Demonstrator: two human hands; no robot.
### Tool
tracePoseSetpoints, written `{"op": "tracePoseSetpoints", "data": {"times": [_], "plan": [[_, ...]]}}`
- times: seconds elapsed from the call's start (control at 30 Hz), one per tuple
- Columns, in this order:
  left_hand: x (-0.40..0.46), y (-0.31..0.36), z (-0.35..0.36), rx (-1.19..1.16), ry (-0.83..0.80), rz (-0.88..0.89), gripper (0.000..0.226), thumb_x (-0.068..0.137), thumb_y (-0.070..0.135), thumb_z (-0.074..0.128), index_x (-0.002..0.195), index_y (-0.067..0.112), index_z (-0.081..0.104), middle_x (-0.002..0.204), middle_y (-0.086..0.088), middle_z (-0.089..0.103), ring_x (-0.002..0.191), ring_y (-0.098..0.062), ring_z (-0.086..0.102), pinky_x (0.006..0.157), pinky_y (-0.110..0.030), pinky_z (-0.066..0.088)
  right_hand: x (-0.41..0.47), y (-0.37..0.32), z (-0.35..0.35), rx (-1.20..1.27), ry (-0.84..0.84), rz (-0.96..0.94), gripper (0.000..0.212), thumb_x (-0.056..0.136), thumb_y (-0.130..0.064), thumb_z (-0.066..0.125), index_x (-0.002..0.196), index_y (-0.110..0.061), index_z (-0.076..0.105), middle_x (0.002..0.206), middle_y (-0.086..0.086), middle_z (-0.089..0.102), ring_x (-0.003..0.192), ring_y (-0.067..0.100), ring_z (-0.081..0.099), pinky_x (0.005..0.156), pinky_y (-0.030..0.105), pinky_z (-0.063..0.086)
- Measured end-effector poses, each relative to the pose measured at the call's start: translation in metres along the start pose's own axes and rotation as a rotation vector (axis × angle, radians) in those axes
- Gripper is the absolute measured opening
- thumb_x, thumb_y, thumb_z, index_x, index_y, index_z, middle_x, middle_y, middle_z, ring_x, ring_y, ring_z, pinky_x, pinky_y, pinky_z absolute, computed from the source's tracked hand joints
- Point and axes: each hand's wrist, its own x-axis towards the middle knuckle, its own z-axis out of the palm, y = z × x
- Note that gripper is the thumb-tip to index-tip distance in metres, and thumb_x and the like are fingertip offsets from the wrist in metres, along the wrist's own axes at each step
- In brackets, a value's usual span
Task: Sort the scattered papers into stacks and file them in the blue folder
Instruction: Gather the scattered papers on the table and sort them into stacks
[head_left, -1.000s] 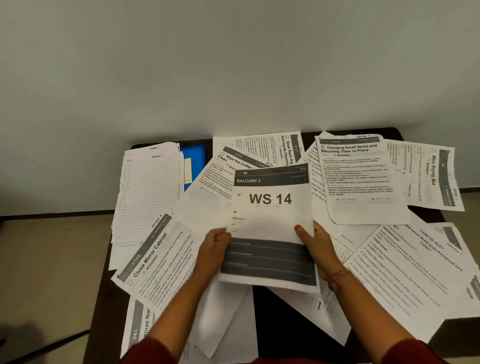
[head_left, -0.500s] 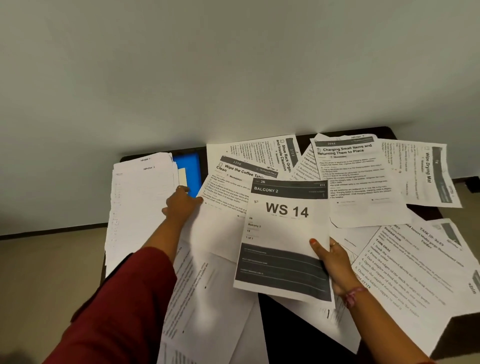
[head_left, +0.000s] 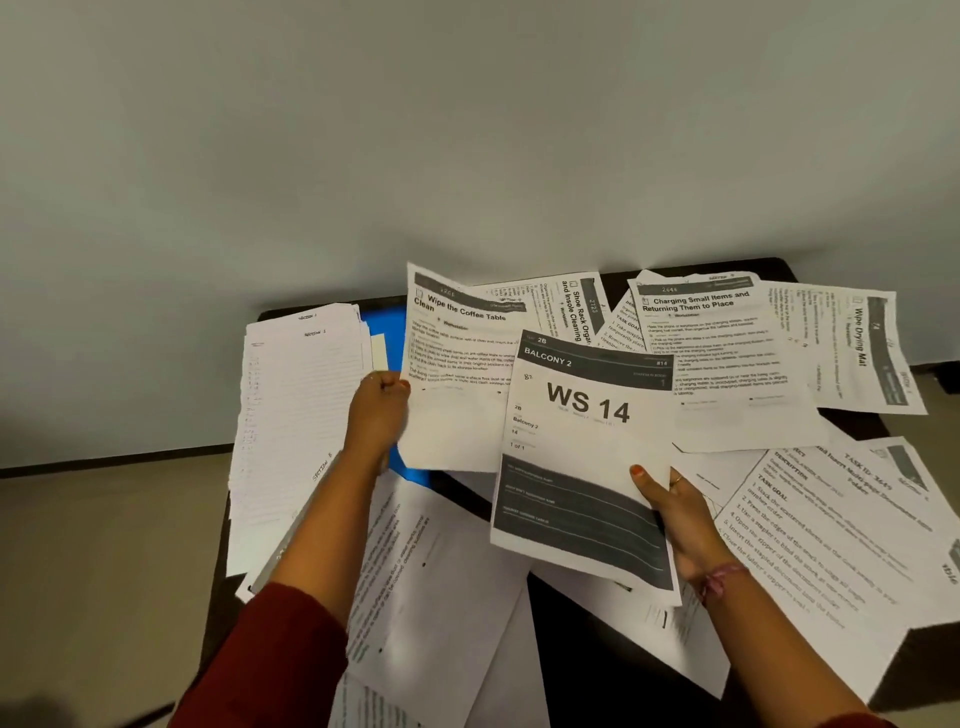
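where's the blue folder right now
In the head view, the blue folder lies at the table's far left, mostly buried between the lined stack and the lifted coffee-table sheet.

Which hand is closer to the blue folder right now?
Left. The left hand lifts a sheet right over the blue folder; the right hand holds the WS 14 sheet off to its right.

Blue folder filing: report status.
Left hand lifting coffee-table sheet; right hand holding WS 14 sheet. Blue folder mostly buried under papers.
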Motion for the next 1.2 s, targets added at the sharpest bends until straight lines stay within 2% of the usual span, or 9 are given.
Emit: {"op": "tracePoseSetpoints", "data": {"times": [0.07,0.17,0.27,0.4,0.53,0.67,0.77,0.9,1.2], "plan": [[-0.025,-0.008,0.000,-0.140,-0.018,-0.046,0.021,0.097,0.008,0.044,0.088,0.020,0.058,0.097,-0.004,0.068,0.093,-0.024,0.064,0.085,-0.039,0.054,-0.005,-0.002,-0.001,0.007,-0.010,-0.012,0.026,0.091,-0.024,0.062,0.115,-0.016,0.063,0.106,0.006,0.072,0.097,0.026,0.068,0.081,0.038,0.056],[-0.062,-0.032,0.002,-0.232,-0.071,-0.116,0.025,0.097,0.004,0.042,0.095,0.021,0.060,0.098,0.000,0.070,0.089,-0.021,0.067,0.071,-0.032,0.056,-0.013,-0.003,-0.003,0.016,-0.020,-0.017,0.022,0.091,-0.022,0.062,0.112,-0.017,0.063,0.104,0.003,0.072,0.094,0.023,0.069,0.071,0.031,0.057],[-0.094,-0.063,0.003,-0.273,-0.126,-0.166,0.027,0.097,0.007,0.042,0.105,0.022,0.063,0.106,0.000,0.072,0.094,-0.021,0.069,0.082,-0.044,0.057,-0.019,0.003,-0.008,-0.003,-0.030,-0.012,0.023,0.091,-0.021,0.063,0.113,-0.016,0.063,0.105,0.004,0.072,0.095,0.023,0.069,0.072,0.030,0.056],[-0.130,-0.101,0.001,-0.329,-0.164,-0.248,0.030,0.101,0.008,0.039,0.109,0.023,0.064,0.099,0.002,0.074,0.093,-0.022,0.069,0.081,-0.048,0.056,-0.027,0.014,-0.013,-0.111,-0.065,-0.008,0.032,0.091,-0.025,0.063,0.120,-0.012,0.060,0.106,0.002,0.071,0.094,0.019,0.068,0.070,0.023,0.053],[-0.148,-0.129,0.002,-0.395,-0.127,-0.300,0.032,0.099,0.002,0.040,0.116,0.016,0.063,0.104,-0.007,0.073,0.095,-0.030,0.068,0.069,-0.041,0.058,-0.033,0.029,-0.015,-0.232,-0.108,0.006,0.037,0.089,-0.028,0.065,0.122,-0.013,0.060,0.115,0.006,0.068,0.101,0.022,0.065,0.092,0.037,0.051],[-0.154,-0.140,0.004,-0.442,-0.107,-0.376,0.029,0.098,0.001,0.041,0.109,0.016,0.063,0.099,-0.009,0.073,0.094,-0.032,0.068,0.075,-0.045,0.057,-0.045,0.040,-0.009,-0.275,-0.165,0.005,0.039,0.091,-0.027,0.062,0.128,-0.017,0.052,0.123,-0.001,0.058,0.109,0.021,0.056,0.096,0.033,0.042],[-0.154,-0.145,0.005,-0.458,-0.116,-0.390,0.027,0.098,0.001,0.041,0.112,0.012,0.061,0.101,-0.011,0.073,0.095,-0.032,0.068,0.078,-0.046,0.057,-0.051,0.047,-0.005,-0.305,-0.186,0.020,0.038,0.091,-0.027,0.062,0.127,-0.016,0.053,0.119,0.002,0.061,0.099,0.016,0.060,0.087,0.030,0.047],[-0.155,-0.143,0.004,-0.471,-0.125,-0.388,0.028,0.098,0.000,0.039,0.106,0.014,0.061,0.095,-0.009,0.074,0.088,-0.029,0.071,0.068,-0.039,0.059,-0.056,0.048,0.004,-0.326,-0.198,0.032,0.030,0.091,-0.026,0.062,0.119,-0.017,0.057,0.104,-0.003,0.065,0.089,0.008,0.061,0.066,0.019,0.046],[-0.159,-0.150,-0.005,-0.415,-0.193,-0.336,0.018,0.098,0.010,0.048,0.113,0.011,0.059,0.092,-0.012,0.074,0.081,-0.030,0.072,0.066,-0.038,0.058,-0.055,0.041,0.032,-0.373,-0.267,-0.007,0.028,0.091,-0.028,0.061,0.118,-0.018,0.058,0.104,-0.002,0.067,0.092,0.012,0.064,0.069,0.019,0.050]]}}
